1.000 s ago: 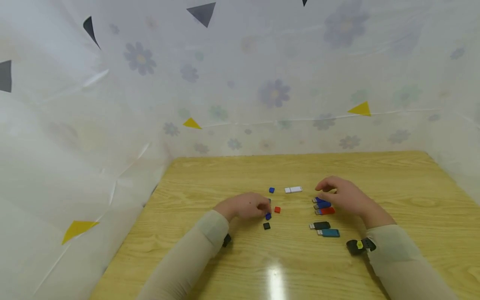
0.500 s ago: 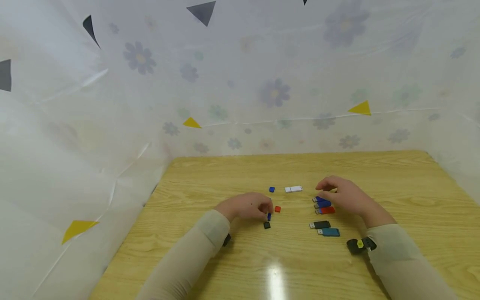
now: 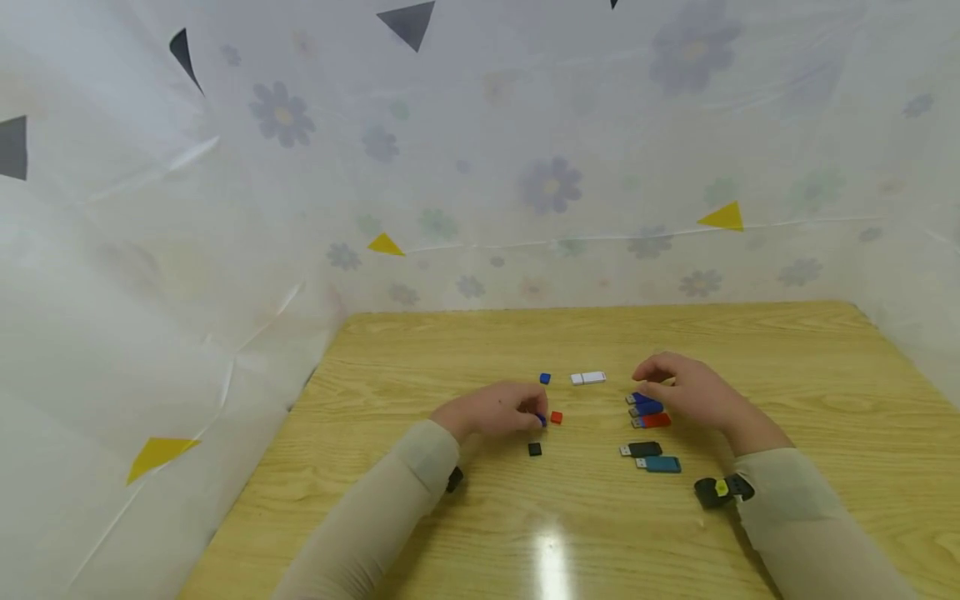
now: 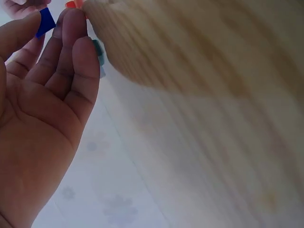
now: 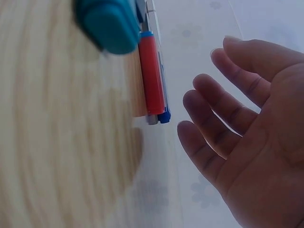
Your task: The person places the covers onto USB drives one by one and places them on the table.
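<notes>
My left hand (image 3: 495,408) pinches a small blue USB stick cap (image 4: 45,22) between thumb and index finger. Just right of those fingertips lies a red cap (image 3: 557,417), with a black cap (image 3: 535,449) nearer me and another blue cap (image 3: 545,378) farther back. Behind the left fingers, a teal cap (image 4: 98,52) is partly hidden. My right hand (image 3: 693,396) has loosely bent fingers with nothing between them. It hovers beside uncapped USB sticks: a dark blue one (image 3: 640,399) partly covered, a blue one (image 3: 646,409) and a red one (image 3: 651,422).
Closer to me lie a black USB stick (image 3: 640,449) and a teal one (image 3: 658,464), connectors pointing left. A white capped USB stick (image 3: 588,378) rests between the hands toward the back. The wooden table (image 3: 450,350) meets flower-patterned sheeting (image 3: 480,208) at its far edge.
The blue cap in my left fingers has turned and shifted away from me, from near the black cap to beside the red one. My right hand has stayed in place.
</notes>
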### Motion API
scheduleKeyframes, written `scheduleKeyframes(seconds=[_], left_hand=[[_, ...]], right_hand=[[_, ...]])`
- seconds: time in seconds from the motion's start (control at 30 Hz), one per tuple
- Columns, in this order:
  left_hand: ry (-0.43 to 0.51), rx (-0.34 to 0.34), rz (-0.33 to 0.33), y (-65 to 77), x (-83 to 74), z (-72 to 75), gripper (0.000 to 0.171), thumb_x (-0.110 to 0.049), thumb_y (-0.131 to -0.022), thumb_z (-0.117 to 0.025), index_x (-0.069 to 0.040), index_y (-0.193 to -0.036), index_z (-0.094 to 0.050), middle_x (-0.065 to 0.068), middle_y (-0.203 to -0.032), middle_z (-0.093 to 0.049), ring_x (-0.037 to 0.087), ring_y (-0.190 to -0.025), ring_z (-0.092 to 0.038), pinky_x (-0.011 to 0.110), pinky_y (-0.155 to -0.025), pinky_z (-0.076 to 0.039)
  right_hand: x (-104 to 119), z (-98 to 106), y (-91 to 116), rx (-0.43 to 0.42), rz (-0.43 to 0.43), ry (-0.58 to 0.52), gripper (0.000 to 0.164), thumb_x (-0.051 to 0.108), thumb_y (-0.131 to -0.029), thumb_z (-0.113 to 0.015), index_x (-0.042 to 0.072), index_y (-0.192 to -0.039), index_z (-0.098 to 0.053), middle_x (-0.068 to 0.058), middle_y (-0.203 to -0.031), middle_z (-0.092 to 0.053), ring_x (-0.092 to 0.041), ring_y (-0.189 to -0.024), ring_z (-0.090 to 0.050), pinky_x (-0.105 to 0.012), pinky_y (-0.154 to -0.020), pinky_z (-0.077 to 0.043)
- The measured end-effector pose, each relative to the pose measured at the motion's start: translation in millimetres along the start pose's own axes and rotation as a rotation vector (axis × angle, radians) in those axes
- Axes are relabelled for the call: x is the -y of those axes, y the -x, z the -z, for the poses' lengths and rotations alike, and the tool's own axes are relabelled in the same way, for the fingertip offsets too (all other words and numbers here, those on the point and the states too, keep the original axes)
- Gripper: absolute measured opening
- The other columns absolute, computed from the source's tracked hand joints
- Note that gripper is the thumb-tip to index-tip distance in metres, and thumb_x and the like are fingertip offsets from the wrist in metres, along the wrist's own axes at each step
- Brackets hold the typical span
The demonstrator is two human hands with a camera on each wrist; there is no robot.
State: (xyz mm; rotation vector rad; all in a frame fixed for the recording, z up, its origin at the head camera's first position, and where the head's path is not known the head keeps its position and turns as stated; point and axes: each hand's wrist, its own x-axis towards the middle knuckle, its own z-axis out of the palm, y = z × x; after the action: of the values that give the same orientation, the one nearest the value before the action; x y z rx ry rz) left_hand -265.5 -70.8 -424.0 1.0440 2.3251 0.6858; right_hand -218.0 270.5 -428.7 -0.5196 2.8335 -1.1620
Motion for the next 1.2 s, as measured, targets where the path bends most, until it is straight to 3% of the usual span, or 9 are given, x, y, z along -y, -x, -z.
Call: scheduleKeyframes(seconds=[0.33,0.57,0.67,0.9,1.2], left_hand=[[-0.03,0.01,-0.062,-1.8,-2.5,2.9,0.007,-0.021,-0.104,-0.06,-0.021,-0.109,-0.065,-0.01,-0.099,-0.061,0.01,-0.082,-0.053,0.026,-0.074,-0.047],[0.031,-0.109,0.035,-0.3,-7.4,2.2,0.016,-0.019,-0.104,-0.06,-0.017,-0.119,-0.062,-0.011,-0.106,-0.063,0.008,-0.093,-0.057,0.027,-0.083,-0.049],[0.057,-0.161,0.047,1.2,-9.3,2.7,0.022,-0.018,-0.102,-0.064,-0.015,-0.123,-0.057,-0.009,-0.107,-0.061,0.009,-0.095,-0.059,0.029,-0.083,-0.05],[0.079,-0.221,0.04,6.2,-13.6,3.6,0.015,-0.021,-0.1,-0.067,-0.022,-0.11,-0.056,-0.01,-0.101,-0.064,0.01,-0.089,-0.061,0.027,-0.076,-0.052],[0.081,-0.27,-0.009,12.2,-25.3,1.4,0.018,-0.03,-0.103,-0.062,-0.022,-0.12,-0.063,-0.012,-0.102,-0.066,0.006,-0.088,-0.062,0.026,-0.074,-0.053]], right_hand=[[-3.0,3.2,3.2,0.004,-0.011,-0.003,0.026,0.026,-0.104,-0.061,0.008,-0.121,-0.066,-0.006,-0.118,-0.065,-0.029,-0.11,-0.06,-0.058,-0.093,-0.048],[-3.8,2.9,3.7,-0.002,-0.015,0.002,0.027,0.029,-0.104,-0.061,0.01,-0.121,-0.067,-0.006,-0.119,-0.065,-0.029,-0.111,-0.06,-0.058,-0.093,-0.047],[-5.4,2.6,3.9,-0.004,-0.016,0.003,0.026,0.03,-0.104,-0.061,0.011,-0.121,-0.067,-0.005,-0.118,-0.065,-0.029,-0.111,-0.06,-0.059,-0.094,-0.047],[-7.2,3.5,5.3,-0.005,-0.021,0.011,0.028,0.032,-0.104,-0.061,0.011,-0.121,-0.067,-0.006,-0.119,-0.065,-0.03,-0.112,-0.06,-0.059,-0.093,-0.047],[-12.6,8.5,7.7,0.038,-0.049,0.019,0.03,0.028,-0.103,-0.061,0.007,-0.124,-0.065,-0.011,-0.122,-0.065,-0.034,-0.115,-0.06,-0.057,-0.095,-0.046]])
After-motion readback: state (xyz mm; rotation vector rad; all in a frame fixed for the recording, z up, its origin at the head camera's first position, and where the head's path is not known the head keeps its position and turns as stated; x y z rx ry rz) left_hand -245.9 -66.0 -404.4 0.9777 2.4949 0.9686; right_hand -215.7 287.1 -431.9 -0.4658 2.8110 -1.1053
